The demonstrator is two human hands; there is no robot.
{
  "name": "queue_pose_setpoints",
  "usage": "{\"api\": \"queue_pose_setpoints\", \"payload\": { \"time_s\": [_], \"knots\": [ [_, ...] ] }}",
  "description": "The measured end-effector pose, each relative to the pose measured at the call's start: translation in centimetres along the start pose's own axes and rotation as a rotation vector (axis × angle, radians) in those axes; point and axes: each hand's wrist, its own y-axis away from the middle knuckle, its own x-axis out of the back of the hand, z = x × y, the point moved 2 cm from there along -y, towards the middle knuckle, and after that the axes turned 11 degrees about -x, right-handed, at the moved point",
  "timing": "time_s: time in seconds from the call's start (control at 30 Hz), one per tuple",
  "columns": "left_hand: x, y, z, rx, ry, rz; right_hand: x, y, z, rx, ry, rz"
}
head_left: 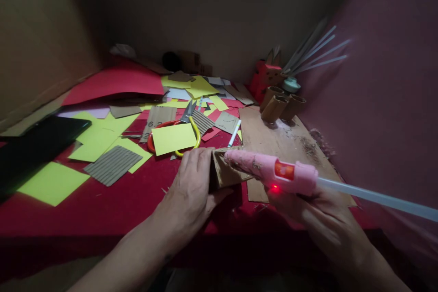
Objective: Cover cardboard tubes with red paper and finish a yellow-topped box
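Observation:
My left hand (193, 182) is closed around a small folded cardboard piece (227, 175), which looks like a box with an open side. In my right hand (308, 207) is a pink hot glue gun (267, 166) with a red light lit on its underside. Its nozzle rests at the upper edge of the cardboard box; whether it touches cannot be told. A long translucent glue stick (376, 198) sticks out of the gun's back. Just beyond my left hand lie scissors (197, 130) with red and yellow handles, partly under a yellow paper piece (174, 138).
Yellow paper (54, 182), corrugated cardboard pieces (112, 164) and a red sheet (116, 84) litter the red-covered table (119, 214). A black flat object (41, 146) lies at left. Cardboard tubes (274, 108) stand on a cardboard sheet (263, 141), near spare glue sticks (325, 50). A wall (383, 100) borders the right.

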Motion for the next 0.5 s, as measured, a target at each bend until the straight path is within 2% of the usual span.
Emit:
{"api": "queue_pose_setpoints", "payload": {
  "time_s": [0.37, 0.5],
  "knots": [
    [0.09, -0.16, -0.01, -0.007, -0.014, -0.007, -0.19, -0.32, -0.37, -0.01, -0.011, -0.023],
    [0.09, -0.2, 0.03, 0.0, -0.016, -0.015, -0.51, -0.38, -0.71, -0.05, 0.011, -0.095]
  ]
}}
